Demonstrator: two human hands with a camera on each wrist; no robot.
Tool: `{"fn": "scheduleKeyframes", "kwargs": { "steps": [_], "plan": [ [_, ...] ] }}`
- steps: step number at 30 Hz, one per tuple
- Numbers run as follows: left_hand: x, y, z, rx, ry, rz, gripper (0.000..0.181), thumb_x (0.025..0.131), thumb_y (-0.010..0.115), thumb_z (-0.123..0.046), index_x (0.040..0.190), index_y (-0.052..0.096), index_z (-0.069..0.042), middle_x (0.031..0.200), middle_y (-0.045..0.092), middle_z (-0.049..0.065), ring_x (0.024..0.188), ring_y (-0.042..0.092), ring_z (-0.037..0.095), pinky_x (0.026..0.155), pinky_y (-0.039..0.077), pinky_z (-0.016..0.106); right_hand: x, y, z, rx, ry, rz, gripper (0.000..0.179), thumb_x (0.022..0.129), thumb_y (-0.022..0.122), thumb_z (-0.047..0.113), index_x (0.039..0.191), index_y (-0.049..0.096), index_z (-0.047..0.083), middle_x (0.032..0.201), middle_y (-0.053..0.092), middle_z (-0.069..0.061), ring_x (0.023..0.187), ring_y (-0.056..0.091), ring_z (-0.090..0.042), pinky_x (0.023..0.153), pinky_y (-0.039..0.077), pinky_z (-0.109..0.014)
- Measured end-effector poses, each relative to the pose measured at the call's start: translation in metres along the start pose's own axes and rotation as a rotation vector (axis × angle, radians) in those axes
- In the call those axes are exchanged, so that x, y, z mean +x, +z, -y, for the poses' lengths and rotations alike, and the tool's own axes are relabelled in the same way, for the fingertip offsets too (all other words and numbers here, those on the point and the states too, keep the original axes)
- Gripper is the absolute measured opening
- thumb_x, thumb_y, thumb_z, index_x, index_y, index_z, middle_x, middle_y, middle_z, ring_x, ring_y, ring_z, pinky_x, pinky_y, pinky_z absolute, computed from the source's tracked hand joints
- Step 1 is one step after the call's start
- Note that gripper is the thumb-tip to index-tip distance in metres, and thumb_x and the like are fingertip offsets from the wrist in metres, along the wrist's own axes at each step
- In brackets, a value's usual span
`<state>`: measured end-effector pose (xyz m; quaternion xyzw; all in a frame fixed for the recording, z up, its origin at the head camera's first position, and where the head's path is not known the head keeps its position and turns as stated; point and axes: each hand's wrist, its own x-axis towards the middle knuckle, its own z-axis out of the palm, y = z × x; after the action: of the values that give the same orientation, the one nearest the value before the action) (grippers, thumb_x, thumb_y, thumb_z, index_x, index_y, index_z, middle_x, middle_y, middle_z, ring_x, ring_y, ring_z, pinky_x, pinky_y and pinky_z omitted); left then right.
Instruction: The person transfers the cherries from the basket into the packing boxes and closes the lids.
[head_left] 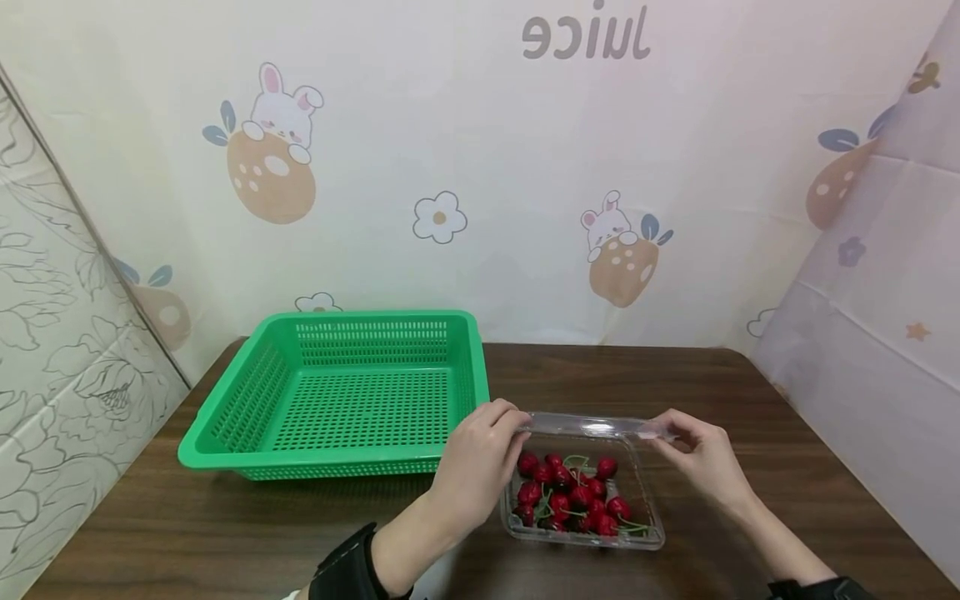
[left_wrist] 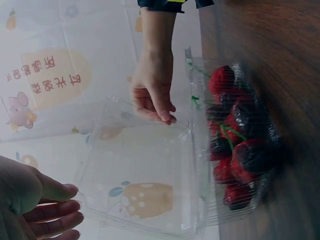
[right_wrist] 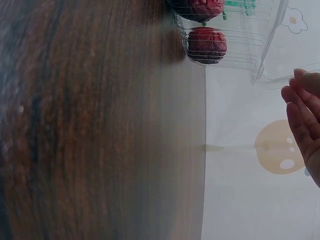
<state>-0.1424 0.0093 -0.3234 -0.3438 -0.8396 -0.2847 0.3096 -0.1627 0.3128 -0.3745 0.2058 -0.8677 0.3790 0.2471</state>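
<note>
A clear plastic clamshell box (head_left: 583, 537) holds several dark red cherries (head_left: 581, 497) with green stems. Its transparent lid (head_left: 592, 425) stands raised along the far side, tilted up from the box in the left wrist view. At the lid's left corner, my left hand (head_left: 480, 458) pinches the edge between thumb and fingers (left_wrist: 65, 190). My right hand (head_left: 705, 458) holds the right corner the same way, thumb against fingertips, as the right wrist view (right_wrist: 305, 112) also shows through that hand. The box bottom rests on the table.
A green perforated plastic basket (head_left: 360, 408) stands left of the box, close to my left hand, with nothing in it. The dark wooden table (head_left: 720, 375) ends at a printed cloth backdrop (head_left: 517, 267), and more cloth hangs at both sides.
</note>
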Motion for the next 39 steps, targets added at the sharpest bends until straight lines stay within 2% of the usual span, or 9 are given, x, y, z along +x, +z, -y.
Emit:
{"fn": "scheduleKeyframes", "kwargs": {
  "steps": [5,10,13,15,20,23,29,36,39],
  "plan": [
    [-0.003,0.001,-0.001,-0.018,0.008,-0.014,0.005,0.078,0.067,-0.008,0.082,0.066,-0.009,0.078,0.059,-0.003,0.072,0.055,0.009,0.067,0.045,0.019,0.002,-0.002,0.004,-0.124,-0.037,0.024,0.035,0.064,0.069,-0.016,0.086,0.06,0.01,0.079,0.061,0.005,0.07,0.056,-0.002,0.059,0.045,-0.014],
    [-0.005,0.001,-0.001,-0.027,0.018,-0.012,0.007,0.076,0.069,-0.005,0.08,0.067,-0.01,0.077,0.059,-0.003,0.071,0.055,0.009,0.067,0.046,0.02,0.008,-0.011,0.018,-0.227,-0.078,0.088,0.038,0.062,0.069,-0.018,0.09,0.059,0.007,0.083,0.061,0.001,0.074,0.058,-0.007,0.063,0.047,-0.018],
    [-0.009,0.001,0.0,-0.041,0.038,-0.005,0.008,0.075,0.069,-0.004,0.08,0.067,-0.009,0.077,0.06,-0.003,0.071,0.055,0.009,0.069,0.046,0.021,0.011,-0.018,0.028,-0.239,-0.075,0.094,0.032,0.069,0.065,-0.015,0.092,0.06,0.006,0.083,0.062,-0.002,0.069,0.058,-0.007,0.062,0.046,-0.015],
    [-0.012,0.0,0.0,-0.048,0.055,0.002,0.009,0.074,0.07,-0.003,0.08,0.067,-0.009,0.077,0.059,-0.003,0.071,0.055,0.009,0.068,0.046,0.02,0.013,-0.021,0.035,-0.248,-0.061,0.07,0.024,0.076,0.063,-0.01,0.093,0.061,0.007,0.084,0.063,-0.003,0.071,0.058,-0.004,0.063,0.044,-0.012],
    [-0.021,-0.001,0.0,-0.061,0.096,0.028,0.009,0.075,0.069,-0.004,0.078,0.066,-0.011,0.076,0.058,-0.005,0.07,0.054,0.008,0.065,0.044,0.017,0.012,-0.024,0.056,-0.261,-0.042,0.02,0.018,0.082,0.061,0.001,0.098,0.064,0.009,0.095,0.064,-0.003,0.086,0.054,0.005,0.069,0.04,-0.007],
    [-0.026,-0.002,0.0,-0.072,0.117,0.046,0.008,0.075,0.068,-0.004,0.078,0.066,-0.011,0.076,0.058,-0.005,0.07,0.053,0.008,0.065,0.043,0.017,0.009,-0.021,0.071,-0.243,-0.06,0.055,0.023,0.082,0.061,0.002,0.103,0.063,0.01,0.102,0.063,-0.003,0.092,0.053,0.004,0.073,0.038,-0.007],
    [-0.033,0.0,-0.003,-0.064,0.147,0.057,0.009,0.073,0.071,-0.005,0.076,0.066,-0.012,0.075,0.057,-0.006,0.068,0.052,0.007,0.064,0.042,0.015,0.0,-0.011,0.093,-0.239,-0.098,0.174,0.032,0.084,0.06,0.006,0.114,0.059,0.016,0.116,0.058,-0.001,0.102,0.054,-0.008,0.083,0.032,-0.006],
    [-0.041,0.003,-0.004,-0.048,0.167,0.08,0.009,0.072,0.072,-0.007,0.075,0.067,-0.013,0.074,0.056,-0.007,0.067,0.051,0.005,0.063,0.041,0.014,-0.012,-0.004,0.097,-0.309,-0.058,0.271,0.034,0.086,0.059,0.016,0.12,0.055,0.015,0.124,0.052,-0.002,0.106,0.053,-0.02,0.079,0.046,-0.031],
    [-0.045,0.004,-0.004,-0.027,0.181,0.093,0.009,0.071,0.073,-0.007,0.074,0.067,-0.013,0.073,0.056,-0.007,0.067,0.051,0.005,0.062,0.04,0.013,-0.018,-0.001,0.095,-0.32,-0.065,0.27,0.036,0.084,0.061,0.016,0.12,0.056,0.015,0.123,0.053,-0.002,0.105,0.053,-0.021,0.077,0.047,-0.033]
  ]
}}
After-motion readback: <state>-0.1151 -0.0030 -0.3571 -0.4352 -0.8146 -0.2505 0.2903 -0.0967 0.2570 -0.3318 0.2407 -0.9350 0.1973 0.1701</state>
